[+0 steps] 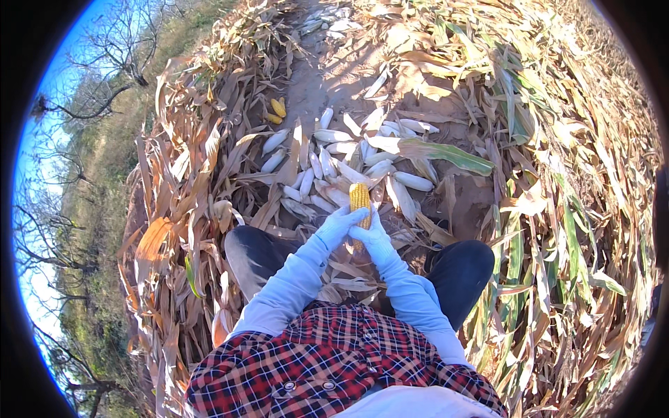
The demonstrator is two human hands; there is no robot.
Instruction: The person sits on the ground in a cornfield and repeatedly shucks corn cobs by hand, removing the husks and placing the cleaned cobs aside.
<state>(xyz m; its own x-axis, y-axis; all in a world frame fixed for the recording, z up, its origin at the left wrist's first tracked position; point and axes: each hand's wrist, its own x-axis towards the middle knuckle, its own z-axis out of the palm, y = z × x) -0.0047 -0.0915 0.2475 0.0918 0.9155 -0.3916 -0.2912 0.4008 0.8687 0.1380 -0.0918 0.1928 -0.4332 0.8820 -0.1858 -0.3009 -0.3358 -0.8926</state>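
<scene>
Between my knees I hold up a yellow ear of corn [359, 197], its husk off and its kernels bare. My left hand [339, 224], in a pale glove, is closed around its left side. From the right, my right hand [373, 233], gloved alike, grips the lower part of the same ear. Some yellow shows below the fingers; the palms are hidden. Just beyond my hands lies a loose pile of white corn ears [339, 148] on the ground, mixed with dry husks [401, 198].
Two or so yellow ears [278, 107] lie at the far left of the pile. Dry corn stalks [557, 153] are heaped on the right, and more stalks [185, 181] on the left. A bare dirt strip [313, 76] runs away ahead, with more white ears [334, 24] at its far end.
</scene>
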